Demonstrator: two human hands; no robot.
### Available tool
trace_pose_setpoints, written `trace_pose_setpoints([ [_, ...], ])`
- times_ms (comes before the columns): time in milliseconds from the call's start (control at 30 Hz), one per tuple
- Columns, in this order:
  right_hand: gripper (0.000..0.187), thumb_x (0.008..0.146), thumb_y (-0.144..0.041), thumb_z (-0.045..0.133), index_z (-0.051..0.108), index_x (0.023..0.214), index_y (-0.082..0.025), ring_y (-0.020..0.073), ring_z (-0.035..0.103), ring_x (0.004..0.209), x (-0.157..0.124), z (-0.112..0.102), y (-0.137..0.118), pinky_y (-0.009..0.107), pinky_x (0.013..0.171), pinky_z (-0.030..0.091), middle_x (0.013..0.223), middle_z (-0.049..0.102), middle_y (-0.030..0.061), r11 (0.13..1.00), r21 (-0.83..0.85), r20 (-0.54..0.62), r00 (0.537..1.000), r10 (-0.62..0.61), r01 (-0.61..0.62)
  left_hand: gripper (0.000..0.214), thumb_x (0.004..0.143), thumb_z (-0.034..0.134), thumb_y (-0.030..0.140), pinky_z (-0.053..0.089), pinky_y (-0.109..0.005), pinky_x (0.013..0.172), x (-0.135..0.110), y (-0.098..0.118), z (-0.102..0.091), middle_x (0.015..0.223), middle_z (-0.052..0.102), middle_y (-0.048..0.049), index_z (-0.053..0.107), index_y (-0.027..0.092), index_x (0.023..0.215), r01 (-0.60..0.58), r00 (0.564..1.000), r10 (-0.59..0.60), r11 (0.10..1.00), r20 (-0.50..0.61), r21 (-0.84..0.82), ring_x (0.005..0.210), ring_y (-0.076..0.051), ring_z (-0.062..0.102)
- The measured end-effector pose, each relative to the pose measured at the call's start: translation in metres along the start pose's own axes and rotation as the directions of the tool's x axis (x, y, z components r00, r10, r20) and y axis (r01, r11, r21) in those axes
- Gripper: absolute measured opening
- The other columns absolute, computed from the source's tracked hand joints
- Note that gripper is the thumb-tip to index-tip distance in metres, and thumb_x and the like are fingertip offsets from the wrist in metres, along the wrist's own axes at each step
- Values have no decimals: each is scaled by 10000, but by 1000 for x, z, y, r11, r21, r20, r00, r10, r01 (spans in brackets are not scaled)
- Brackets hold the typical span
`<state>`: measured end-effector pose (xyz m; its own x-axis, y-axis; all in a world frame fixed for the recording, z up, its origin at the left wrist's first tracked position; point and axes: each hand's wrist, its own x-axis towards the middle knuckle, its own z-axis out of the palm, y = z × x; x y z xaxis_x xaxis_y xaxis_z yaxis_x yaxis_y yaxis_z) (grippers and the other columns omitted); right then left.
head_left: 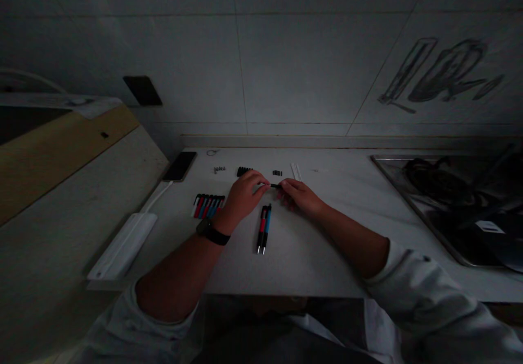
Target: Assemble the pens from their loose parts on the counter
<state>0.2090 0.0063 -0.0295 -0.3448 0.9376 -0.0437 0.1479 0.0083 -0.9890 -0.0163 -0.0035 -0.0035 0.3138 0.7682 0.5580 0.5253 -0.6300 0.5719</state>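
Note:
My left hand (244, 194) and my right hand (300, 195) meet above the counter, both closed in a pinch. Between them is a short black pen part (275, 186) with a silvery end; the right fingers grip its dark end, while the left fingertips hold the bright end. Just below lie two pens with silver tips, a red-and-black pen (261, 229) and a blue-and-black pen (267, 228). Left of my left hand is a row of several coloured pen barrels (208, 206). Behind the hands lie black pen grips (244, 171), small black pieces (277, 173), thin white refills (296, 171) and small metal parts (219, 169).
A phone (180, 166) lies at the back left, with a white power strip (125, 247) and its cable nearer me. At the right is a stove (433, 211) with a metal rim. A tiled wall (294, 75) bounds the counter (318, 255) behind.

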Motion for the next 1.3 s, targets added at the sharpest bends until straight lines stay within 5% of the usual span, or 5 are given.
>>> trace_pose_setpoints([
  [333,375,860,-583,673,603,963,-229,127,550,600,1,1,3,231,467,408,822,657,13,1000,-5,0,1000,20,-20,32,944,682,215,498,-381,935,0,-1,1,1012,674,-58,714,215,936,6,1000,-6,1000,16,-5,1002,-222,640],
  [633,147,900,-336,628,644,1021,-254,201,640,823,-7,-3,-5,327,702,515,1012,688,67,798,-517,-188,868,-460,311,79,931,678,261,523,-329,811,0,2,14,924,697,-43,702,199,888,208,976,-218,949,-14,-237,861,-189,655],
  [767,142,915,-312,615,656,1034,-246,195,652,797,-8,-5,-5,318,677,516,994,696,71,762,-568,-185,854,-487,311,81,917,702,279,543,-330,856,9,-2,-16,996,702,-52,727,206,941,187,971,-206,971,-121,-152,906,-185,667],
  [1000,110,920,-264,620,654,1019,-230,163,640,731,-4,-5,4,304,695,508,950,701,48,724,-595,-106,859,-500,348,148,944,655,269,518,-407,991,28,-63,-106,1071,707,-74,785,213,986,186,981,-193,887,-28,423,1005,-232,651],
  [1300,109,926,-227,615,641,1031,-232,157,630,726,-3,-5,6,307,714,493,972,696,44,719,-593,-29,883,-469,363,194,934,618,205,483,-443,1040,26,-132,-109,1135,703,-103,801,200,997,118,950,-263,801,168,587,1089,-268,630],
])
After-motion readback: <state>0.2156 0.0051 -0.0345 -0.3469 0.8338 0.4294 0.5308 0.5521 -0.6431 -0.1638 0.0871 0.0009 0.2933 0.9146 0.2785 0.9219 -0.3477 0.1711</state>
